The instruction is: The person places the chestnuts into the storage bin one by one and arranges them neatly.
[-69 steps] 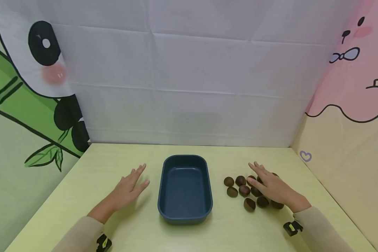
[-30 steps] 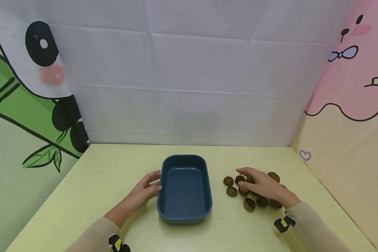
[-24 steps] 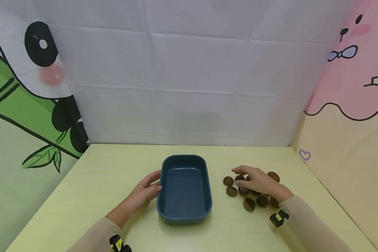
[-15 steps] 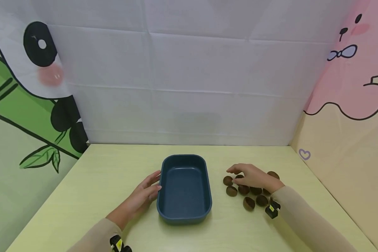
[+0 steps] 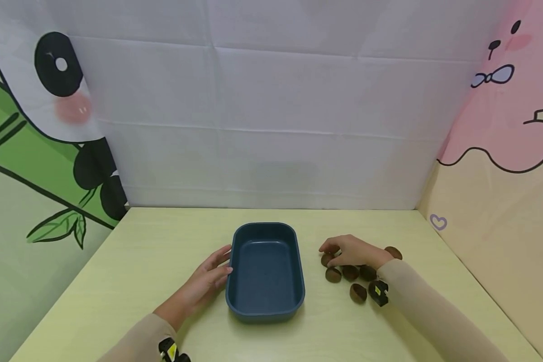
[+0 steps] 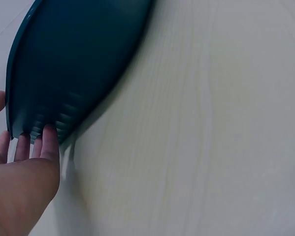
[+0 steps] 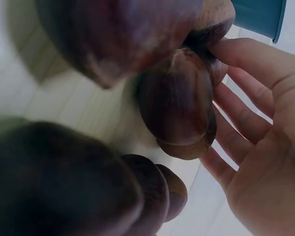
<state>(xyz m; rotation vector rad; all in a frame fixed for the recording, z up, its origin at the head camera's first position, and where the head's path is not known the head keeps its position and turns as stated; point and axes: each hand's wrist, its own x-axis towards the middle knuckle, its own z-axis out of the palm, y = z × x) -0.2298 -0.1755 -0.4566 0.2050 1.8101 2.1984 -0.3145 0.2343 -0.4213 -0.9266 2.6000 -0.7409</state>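
A dark blue rectangular bin (image 5: 265, 307) stands upright in the middle of the table, bare inside. My left hand (image 5: 203, 281) rests its fingers against the bin's left wall; in the left wrist view the fingertips (image 6: 49, 140) touch the outer side. To the bin's right lie several brown chestnuts (image 5: 358, 293) in a loose group. My right hand (image 5: 353, 251) is over them, thumb and index finger around the leftmost chestnut (image 5: 327, 259), which is on the table. In the right wrist view, the thumb lies against a chestnut (image 7: 217, 18); how firmly cannot be seen.
The pale yellow table (image 5: 181, 231) ends at a white cloth backdrop (image 5: 271, 125). Painted walls stand at left and right. Close under the right wrist are more chestnuts (image 7: 177, 98), partly hidden by the sleeve in the head view.
My left hand has moved right to the bin and then stayed. Over the chestnuts, my right hand has moved left, and its fingers have closed in around the leftmost one.
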